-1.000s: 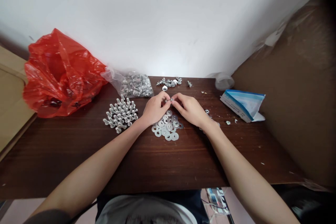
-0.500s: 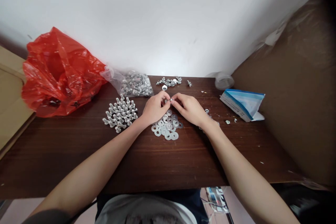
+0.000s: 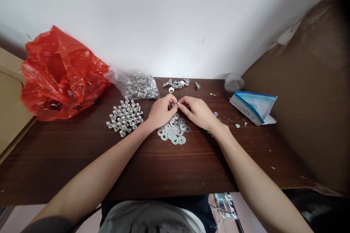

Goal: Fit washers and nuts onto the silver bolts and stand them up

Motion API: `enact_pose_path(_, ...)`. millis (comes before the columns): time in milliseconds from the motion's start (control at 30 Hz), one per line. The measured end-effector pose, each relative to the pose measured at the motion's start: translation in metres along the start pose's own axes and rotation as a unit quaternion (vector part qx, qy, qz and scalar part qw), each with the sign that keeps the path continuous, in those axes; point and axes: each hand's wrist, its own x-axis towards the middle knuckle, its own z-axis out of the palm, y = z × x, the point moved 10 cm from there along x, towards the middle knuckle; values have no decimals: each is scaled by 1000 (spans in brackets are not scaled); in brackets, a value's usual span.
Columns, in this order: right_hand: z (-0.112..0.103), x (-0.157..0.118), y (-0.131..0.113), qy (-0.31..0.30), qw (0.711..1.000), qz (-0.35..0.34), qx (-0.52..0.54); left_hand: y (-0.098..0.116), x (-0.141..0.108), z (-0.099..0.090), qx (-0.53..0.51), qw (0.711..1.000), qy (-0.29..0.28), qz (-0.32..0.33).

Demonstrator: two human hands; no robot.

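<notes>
My left hand [image 3: 162, 110] and my right hand [image 3: 197, 111] meet fingertip to fingertip over the middle of the table. Between them is a small metal bolt [image 3: 178, 103], lying roughly sideways. Left thumb and index finger pinch one part of it, and the right thumb and index finger close on its other end. Fingers hide most of the bolt, so I cannot tell what sits on it. Just below the hands lies a loose pile of flat washers [image 3: 175, 131]. To the left, several bolts [image 3: 125, 116] stand upright in a cluster.
Behind the hands lie assembled bolts [image 3: 176, 84] and a clear bag [image 3: 142, 86] of hardware. A red plastic bag [image 3: 64, 76] fills the far left. Small nuts [image 3: 216, 114] lie partly behind the right wrist. On the right are a blue-white packet [image 3: 254, 106] and a cardboard wall [image 3: 300, 98].
Both hands keep their pinch on the bolt in nearly the same place. The whole view has shifted very slightly; nothing on the table has visibly moved.
</notes>
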Motion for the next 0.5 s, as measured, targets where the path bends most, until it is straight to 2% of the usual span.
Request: enact_pose_path(500,1,0,-10,-20,999,-35,-21,5,0,3,8,1000,-12,27)
